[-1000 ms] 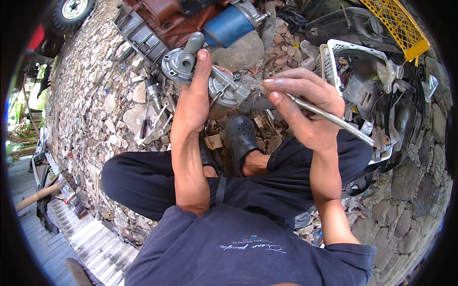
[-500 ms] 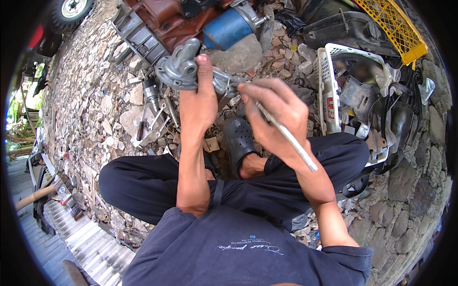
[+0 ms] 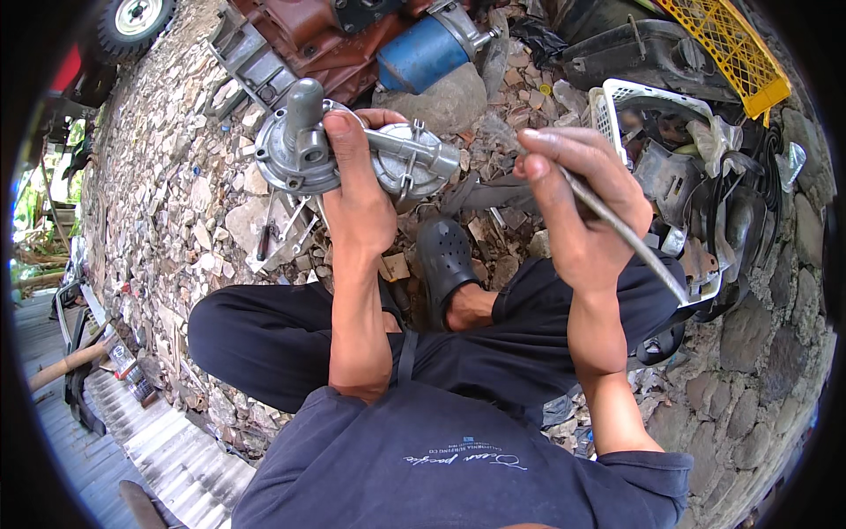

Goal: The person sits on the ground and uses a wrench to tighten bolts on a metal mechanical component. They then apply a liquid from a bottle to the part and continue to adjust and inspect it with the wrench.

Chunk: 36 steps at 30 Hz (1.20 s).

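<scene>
My left hand [image 3: 357, 207] grips a grey cast-metal housing [image 3: 405, 167], thumb across its middle, with round flanges at either end and tube stubs sticking up and out to the right. My right hand [image 3: 582, 212] holds a long thin metal rod [image 3: 648, 260] slanting down to the lower right; its fingertips are a short way right of the housing, not touching it. Below the housing, some wrenches and a dark-handled screwdriver [image 3: 263, 240] lie on the stones. A black clog [image 3: 441, 260] is on my foot beneath.
A rusty-red engine block [image 3: 308, 35] and blue cylinder [image 3: 414, 53] lie ahead. At the right are a white basket of parts [image 3: 656, 93], a black metal tank [image 3: 648, 66] and a yellow crate [image 3: 723, 53]. A wheel [image 3: 134, 16] is top left; corrugated sheeting [image 3: 154, 450] lies lower left.
The housing in my left hand has shifted left and turned to a more level angle. My right hand, with the rod, moved in toward the housing, then back out to the right.
</scene>
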Motion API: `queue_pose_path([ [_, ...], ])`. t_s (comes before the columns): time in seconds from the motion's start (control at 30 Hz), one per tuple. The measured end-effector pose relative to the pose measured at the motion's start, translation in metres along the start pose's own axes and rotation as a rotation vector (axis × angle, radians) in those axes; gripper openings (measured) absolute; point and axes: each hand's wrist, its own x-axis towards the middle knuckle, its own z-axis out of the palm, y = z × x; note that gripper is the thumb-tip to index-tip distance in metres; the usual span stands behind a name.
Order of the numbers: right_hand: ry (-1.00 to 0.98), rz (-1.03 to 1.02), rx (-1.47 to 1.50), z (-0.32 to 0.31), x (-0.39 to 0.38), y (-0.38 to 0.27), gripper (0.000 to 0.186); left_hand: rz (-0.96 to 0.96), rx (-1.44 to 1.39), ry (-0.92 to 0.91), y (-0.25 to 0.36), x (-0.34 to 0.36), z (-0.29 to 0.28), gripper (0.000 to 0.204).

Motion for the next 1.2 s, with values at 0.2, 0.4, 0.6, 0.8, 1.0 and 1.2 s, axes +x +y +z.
queue_pose_path([
  [0.2, -0.117, -0.119, 0.071, 0.011, -0.003, -0.007, 0.021, 0.029, -0.013, -0.023, -0.008, 0.000, 0.000, 0.070],
  [0.4, -0.088, 0.013, 0.124, 0.031, -0.017, -0.004, 0.021, 0.025, 0.039, 0.026, -0.010, -0.001, 0.001, 0.070],
  [0.6, -0.318, 0.547, 0.584, 0.021, -0.015, 0.014, 0.017, 0.101, 0.264, 0.030, -0.017, 0.000, -0.008, 0.057],
  [0.8, -0.312, 0.062, -0.154, 0.011, -0.003, 0.012, 0.015, 0.318, 0.432, -0.006, -0.035, 0.007, 0.003, 0.047],
  [1.0, 0.070, 0.082, -0.392, -0.020, 0.007, 0.005, 0.013, -0.014, 0.175, -0.062, -0.040, 0.004, 0.009, 0.061],
  [1.2, -0.054, 0.065, -0.090, 0.020, -0.014, 0.001, 0.017, 0.022, 0.217, -0.047, -0.041, 0.004, 0.017, 0.067],
])
